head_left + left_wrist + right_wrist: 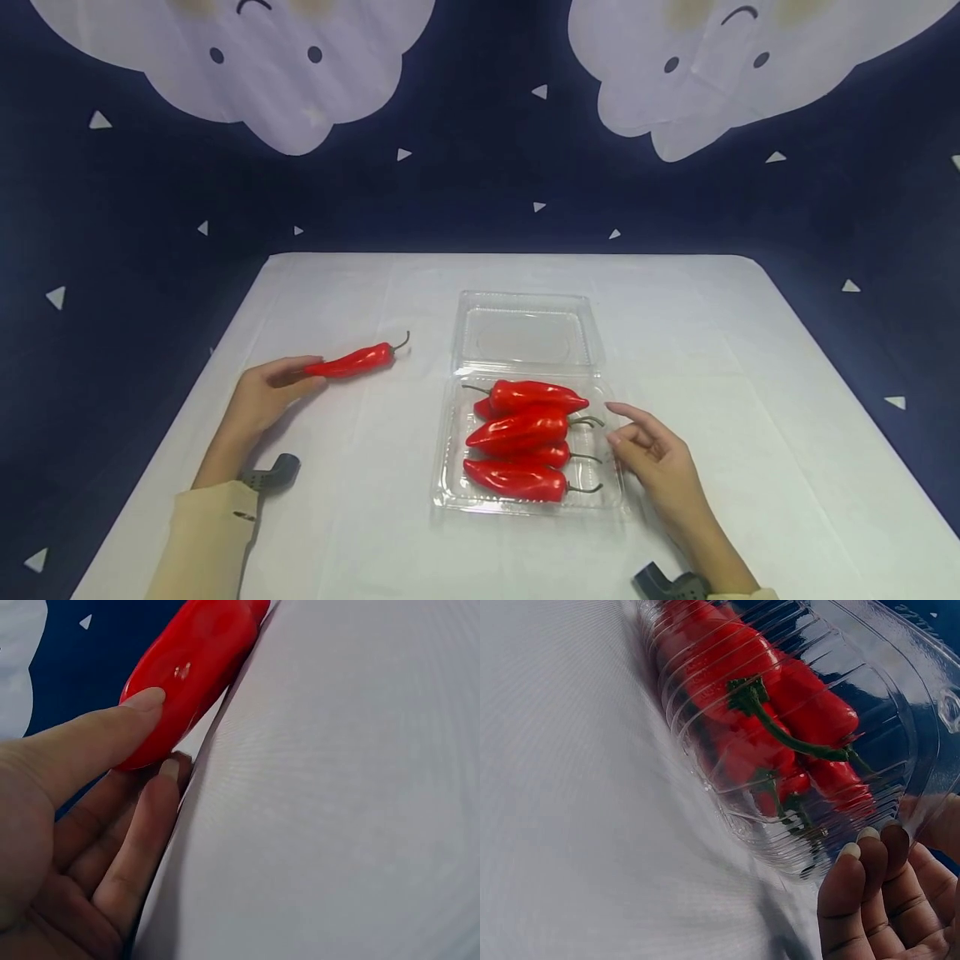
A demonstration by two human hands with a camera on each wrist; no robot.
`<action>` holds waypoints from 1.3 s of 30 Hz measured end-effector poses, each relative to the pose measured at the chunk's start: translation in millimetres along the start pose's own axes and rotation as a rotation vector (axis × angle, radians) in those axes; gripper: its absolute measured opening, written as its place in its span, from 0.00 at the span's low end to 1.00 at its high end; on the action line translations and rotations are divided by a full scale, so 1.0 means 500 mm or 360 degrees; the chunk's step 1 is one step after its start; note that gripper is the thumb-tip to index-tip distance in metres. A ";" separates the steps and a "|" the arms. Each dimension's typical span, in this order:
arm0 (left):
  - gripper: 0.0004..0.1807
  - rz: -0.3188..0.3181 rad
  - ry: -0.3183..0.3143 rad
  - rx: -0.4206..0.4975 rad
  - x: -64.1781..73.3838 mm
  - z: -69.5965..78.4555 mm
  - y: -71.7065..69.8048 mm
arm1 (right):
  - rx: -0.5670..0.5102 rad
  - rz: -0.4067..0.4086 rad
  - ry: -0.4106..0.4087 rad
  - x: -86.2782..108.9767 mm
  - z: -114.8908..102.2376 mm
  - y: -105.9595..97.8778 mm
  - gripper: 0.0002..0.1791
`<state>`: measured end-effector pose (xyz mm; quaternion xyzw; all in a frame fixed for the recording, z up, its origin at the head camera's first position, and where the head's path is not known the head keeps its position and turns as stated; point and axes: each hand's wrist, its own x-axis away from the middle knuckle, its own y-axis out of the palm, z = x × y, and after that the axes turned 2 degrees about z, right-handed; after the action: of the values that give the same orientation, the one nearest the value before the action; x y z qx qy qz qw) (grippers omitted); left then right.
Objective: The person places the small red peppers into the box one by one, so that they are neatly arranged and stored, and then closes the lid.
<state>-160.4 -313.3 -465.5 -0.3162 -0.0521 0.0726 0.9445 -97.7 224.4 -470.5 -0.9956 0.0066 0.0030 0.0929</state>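
Observation:
In the head view my left hand (262, 396) pinches the pointed end of a red chili pepper (356, 361) between thumb and fingers, left of the box; its thin stem points right. The left wrist view shows the thumb on the glossy pepper (191, 667), just over the white surface. An open clear plastic clamshell box (444, 492) holds several red peppers (517, 482), with stems pointing both ways. At the box's right side, my right hand (663, 462) holds the rim, fingertips against the ribbed wall (817, 847) in the right wrist view.
The box's clear lid (525, 340) lies folded back behind it on the white tabletop (360, 500). Beyond the table's far edge hangs a dark blue cloth (480, 200) printed with clouds and small triangles. A dark band with a device (273, 473) sits on the left wrist.

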 end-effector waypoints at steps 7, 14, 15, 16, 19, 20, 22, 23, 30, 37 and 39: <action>0.35 0.0075 -0.0003 0.0072 0.007 0.003 -0.005 | -0.0003 -0.0005 -0.0010 0.000 -0.001 -0.001 0.24; 0.35 0.0144 0.0005 0.0092 0.007 0.005 -0.003 | -0.0019 -0.0008 -0.0021 0.002 -0.006 -0.001 0.24; 0.35 0.0154 0.0007 0.0095 0.007 0.005 -0.003 | -0.0021 -0.0007 -0.0020 0.002 -0.006 -0.001 0.25; 0.35 0.0162 0.0005 0.0100 0.007 0.005 -0.002 | -0.0023 -0.0005 -0.0019 0.002 -0.006 -0.001 0.25; 0.35 0.0188 -0.0013 0.0094 0.008 0.007 0.000 | -0.0024 -0.0004 -0.0017 0.003 -0.006 -0.002 0.25; 0.34 0.0197 -0.0023 0.0090 0.009 0.008 0.000 | -0.0022 -0.0002 -0.0015 0.003 -0.006 -0.002 0.25; 0.34 0.0216 -0.0044 0.0085 0.010 0.011 0.001 | -0.0020 -0.0006 -0.0012 0.003 -0.005 -0.002 0.25; 0.34 0.0221 -0.0058 0.0088 0.011 0.013 0.002 | -0.0018 -0.0010 -0.0015 0.003 -0.005 -0.002 0.25; 0.32 0.0189 -0.0092 0.0221 0.022 0.048 0.012 | -0.0019 -0.0013 -0.0012 0.003 -0.002 0.000 0.24; 0.28 0.0161 0.0085 0.0401 0.046 0.096 0.039 | -0.0006 -0.0014 -0.0024 0.001 0.003 -0.002 0.25; 0.26 0.0135 0.0138 0.0441 0.057 0.110 0.047 | -0.0001 -0.0013 -0.0024 0.000 0.004 -0.002 0.25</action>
<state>-142.5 -257.5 -434.7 -0.1876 0.0127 0.1052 0.9765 -97.7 225.9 -472.1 -0.9956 0.0017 0.0102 0.0928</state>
